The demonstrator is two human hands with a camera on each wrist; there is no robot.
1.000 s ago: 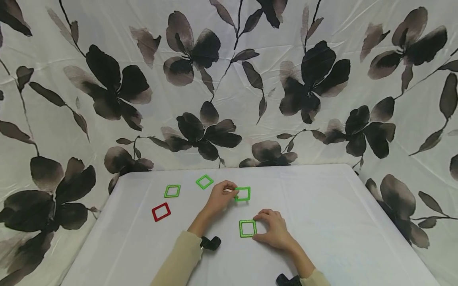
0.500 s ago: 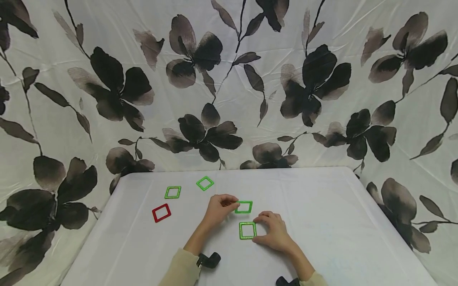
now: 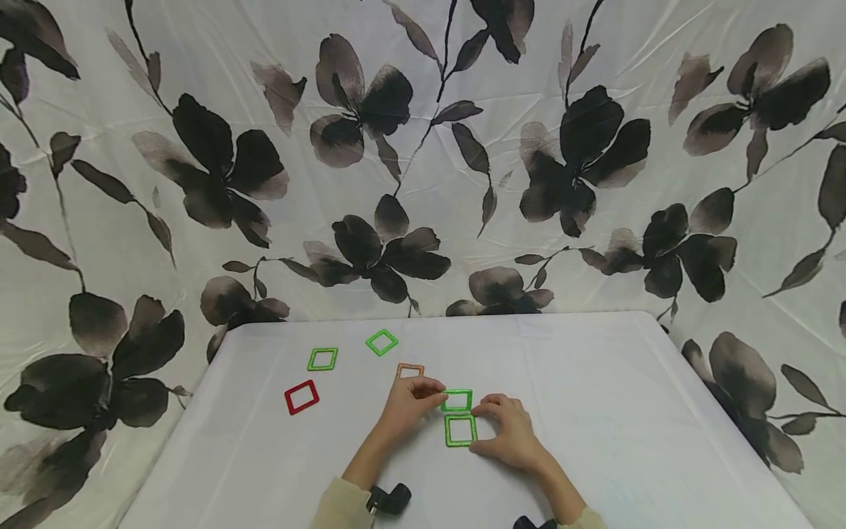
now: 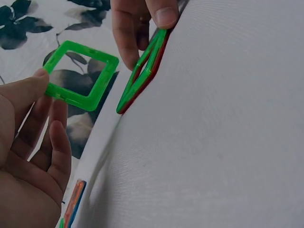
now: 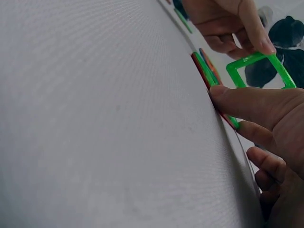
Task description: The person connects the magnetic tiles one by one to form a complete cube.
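My left hand (image 3: pixel 411 408) pinches a green square magnetic tile (image 4: pixel 76 98) by one edge between thumb and fingers. It is a hollow frame, held raised and tilted above the table in the left wrist view. My right hand (image 3: pixel 512 435) grips a second green square tile (image 3: pixel 460 444) by its right side, thumb and fingers at two corners. That one lies flat on the table with a red layer (image 5: pixel 201 69) under it. In the head view the held tile sits just beyond the far edge of the lower one.
An orange tile (image 3: pixel 410 366), partly hidden by the left hand, lies on the white table (image 3: pixel 628 411). Farther left are a red tile (image 3: pixel 302 397) and two green tiles, one leaning like a parallelogram (image 3: pixel 322 369), one turned like a diamond (image 3: pixel 382 353). A floral cloth (image 3: pixel 423 147) hangs behind.
My left hand has drawn the green tile nearer, down to the far edge of the tile under my right hand. The orange tile has come into view behind it. The right hand stays in place.
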